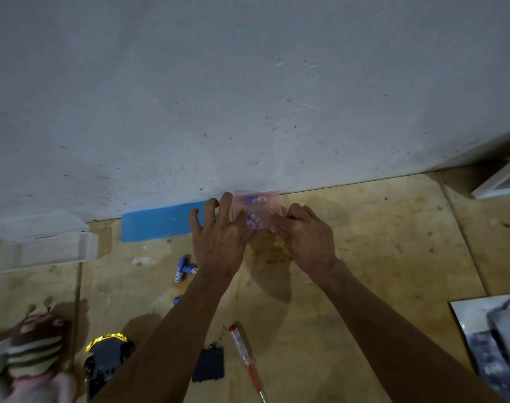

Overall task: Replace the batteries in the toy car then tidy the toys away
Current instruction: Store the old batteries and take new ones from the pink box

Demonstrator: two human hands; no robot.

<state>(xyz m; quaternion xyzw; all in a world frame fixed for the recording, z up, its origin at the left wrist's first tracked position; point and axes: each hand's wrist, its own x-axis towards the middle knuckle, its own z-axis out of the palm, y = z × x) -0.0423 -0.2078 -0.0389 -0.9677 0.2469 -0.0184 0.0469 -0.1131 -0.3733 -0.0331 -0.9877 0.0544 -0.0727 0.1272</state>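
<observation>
Toy car (107, 362) lies belly-up nearest me, its battery cover (208, 365) and the screwdriver (248, 362) beside it; beyond the car, loose batteries (184, 269); farthest, my left hand (219, 239), fingers spread, and right hand (303, 237) pinch the clear battery box (256, 210), likely fetching fresh cells to carry back to the car

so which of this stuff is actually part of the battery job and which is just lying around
For the job: clear battery box in both hands, loose batteries, toy car, black battery cover, red screwdriver.

Lying about: blue lid, clear container, striped plush toy (for tidying later).
</observation>
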